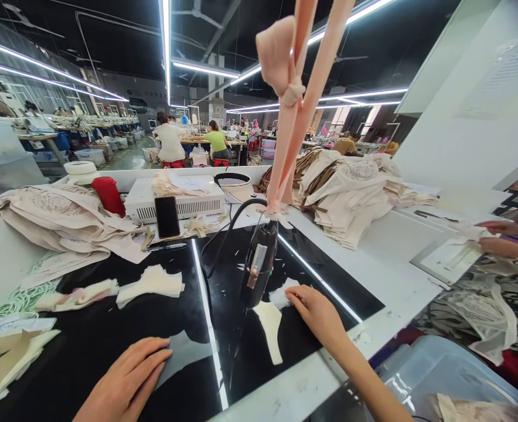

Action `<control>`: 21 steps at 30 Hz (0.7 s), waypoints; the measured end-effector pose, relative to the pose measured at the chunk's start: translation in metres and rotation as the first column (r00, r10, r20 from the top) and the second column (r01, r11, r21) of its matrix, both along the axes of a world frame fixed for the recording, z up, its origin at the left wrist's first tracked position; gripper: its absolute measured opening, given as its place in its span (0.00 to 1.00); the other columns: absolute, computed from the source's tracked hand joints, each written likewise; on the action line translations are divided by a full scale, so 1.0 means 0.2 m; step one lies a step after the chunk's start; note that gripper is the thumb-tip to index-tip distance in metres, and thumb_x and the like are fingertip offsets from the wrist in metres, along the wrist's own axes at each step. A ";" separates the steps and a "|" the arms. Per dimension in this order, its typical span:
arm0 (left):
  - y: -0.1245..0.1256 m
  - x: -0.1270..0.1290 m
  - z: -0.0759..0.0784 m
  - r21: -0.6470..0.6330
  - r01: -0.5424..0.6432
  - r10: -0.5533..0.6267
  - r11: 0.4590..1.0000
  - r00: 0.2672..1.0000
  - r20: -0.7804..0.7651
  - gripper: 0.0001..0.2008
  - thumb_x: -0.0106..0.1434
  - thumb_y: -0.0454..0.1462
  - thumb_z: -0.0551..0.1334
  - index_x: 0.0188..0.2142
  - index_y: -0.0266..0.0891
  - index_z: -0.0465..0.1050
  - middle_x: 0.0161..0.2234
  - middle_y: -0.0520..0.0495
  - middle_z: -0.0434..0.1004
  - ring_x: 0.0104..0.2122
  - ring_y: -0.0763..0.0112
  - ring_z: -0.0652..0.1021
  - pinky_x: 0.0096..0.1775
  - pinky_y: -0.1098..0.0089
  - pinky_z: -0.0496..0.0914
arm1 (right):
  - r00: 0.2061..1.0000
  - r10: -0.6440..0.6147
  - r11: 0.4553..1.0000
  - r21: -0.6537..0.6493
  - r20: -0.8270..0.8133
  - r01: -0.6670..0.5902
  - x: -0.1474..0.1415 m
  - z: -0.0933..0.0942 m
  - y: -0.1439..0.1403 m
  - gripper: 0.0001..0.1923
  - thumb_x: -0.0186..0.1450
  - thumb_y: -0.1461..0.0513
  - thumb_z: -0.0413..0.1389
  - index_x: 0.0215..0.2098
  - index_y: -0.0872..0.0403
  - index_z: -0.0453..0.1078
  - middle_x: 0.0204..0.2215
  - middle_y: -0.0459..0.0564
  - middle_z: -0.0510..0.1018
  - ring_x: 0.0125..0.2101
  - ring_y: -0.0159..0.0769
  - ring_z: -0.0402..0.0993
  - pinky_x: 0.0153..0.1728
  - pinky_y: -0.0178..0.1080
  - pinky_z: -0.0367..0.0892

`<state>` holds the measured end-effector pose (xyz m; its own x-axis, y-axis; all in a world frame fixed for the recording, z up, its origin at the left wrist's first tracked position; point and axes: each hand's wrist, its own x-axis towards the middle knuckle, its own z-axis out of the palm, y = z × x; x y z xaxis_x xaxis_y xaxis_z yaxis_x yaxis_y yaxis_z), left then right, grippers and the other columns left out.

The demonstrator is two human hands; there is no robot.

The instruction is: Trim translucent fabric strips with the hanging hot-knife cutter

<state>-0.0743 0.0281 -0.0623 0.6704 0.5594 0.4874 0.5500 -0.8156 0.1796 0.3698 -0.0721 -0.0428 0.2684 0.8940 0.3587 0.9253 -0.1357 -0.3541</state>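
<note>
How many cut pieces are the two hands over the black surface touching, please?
2: a sheer grey piece at the left hand, and a white piece at the fingertips of the right hand. Further layers may be hidden beneath.

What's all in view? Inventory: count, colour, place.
worktop: 1, black, front centre
hanging tool: 1, black, over worktop
straps: several, peach, above tool
cream piece: 1, cream, below tool
white layers: several, white, at right fingertips
translucent piece: 1, grey, by left hand
white stack: 1, white, worktop's left
phone: 1, black, before box
pen: 1, dark, before phone
box: 1, white, behind worktop
spool: 1, red, left of box
roll: 1, white, left of spool
fabric piles: 2, mostly beige, left and right
cords: several, pale green, left edge
bin: 1, clear bluish, lower right
light tubes: several, white, ceiling
workers: several, varied clothing, background
co-worker's arms: 2, bare, right edge
left hand: 1, bare, at translucent piece
right hand: 1, bare, at white layers
</note>
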 end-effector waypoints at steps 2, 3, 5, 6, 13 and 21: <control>0.00 0.00 0.00 0.007 -0.004 0.004 1.000 1.000 0.005 0.16 0.76 0.49 0.56 0.53 0.54 0.80 0.55 0.54 0.82 0.52 0.66 0.84 0.54 0.65 0.79 | 1.000 -0.010 1.000 -0.011 0.001 0.010 0.00 0.01 0.00 0.14 0.75 0.58 0.51 0.38 0.48 0.79 0.38 0.48 0.85 0.39 0.42 0.83 0.40 0.41 0.74; 0.00 0.00 0.00 0.009 -0.001 0.001 1.000 1.000 0.004 0.15 0.76 0.49 0.56 0.54 0.54 0.80 0.55 0.54 0.82 0.52 0.66 0.84 0.54 0.65 0.79 | 1.000 -0.015 1.000 -0.016 0.005 0.015 0.00 0.02 0.00 0.13 0.75 0.58 0.52 0.39 0.48 0.79 0.38 0.48 0.85 0.38 0.42 0.83 0.39 0.41 0.74; 0.01 0.00 0.00 0.017 0.024 -0.024 1.000 1.000 0.002 0.15 0.76 0.48 0.57 0.54 0.54 0.80 0.55 0.54 0.82 0.52 0.66 0.84 0.55 0.66 0.78 | 1.000 -0.020 1.000 -0.023 0.015 0.020 -0.01 0.02 0.01 0.13 0.74 0.58 0.52 0.43 0.49 0.80 0.37 0.48 0.85 0.38 0.42 0.83 0.38 0.41 0.74; 0.01 0.00 0.00 0.021 0.039 -0.039 0.999 0.999 0.000 0.15 0.76 0.48 0.58 0.55 0.54 0.79 0.55 0.54 0.82 0.52 0.66 0.84 0.56 0.66 0.78 | 1.000 -0.019 0.999 -0.027 0.023 0.019 -0.01 0.02 0.01 0.13 0.74 0.58 0.53 0.47 0.49 0.80 0.37 0.49 0.85 0.37 0.43 0.83 0.38 0.41 0.74; -0.01 0.01 0.00 -0.009 -0.012 0.012 1.000 1.000 0.027 0.16 0.76 0.48 0.57 0.54 0.54 0.80 0.55 0.53 0.82 0.52 0.64 0.84 0.55 0.64 0.79 | 0.994 0.020 0.998 -0.068 0.104 -0.013 -0.05 0.02 0.03 0.15 0.74 0.60 0.52 0.47 0.47 0.82 0.36 0.51 0.82 0.36 0.45 0.80 0.39 0.44 0.71; -0.02 0.01 -0.01 -0.016 -0.011 0.012 1.000 0.999 0.042 0.16 0.76 0.49 0.56 0.54 0.54 0.80 0.55 0.53 0.82 0.51 0.64 0.84 0.55 0.64 0.80 | 0.995 -0.013 0.996 -0.085 0.095 0.022 -0.06 0.03 0.04 0.13 0.75 0.60 0.52 0.42 0.49 0.81 0.37 0.51 0.83 0.38 0.44 0.81 0.39 0.42 0.69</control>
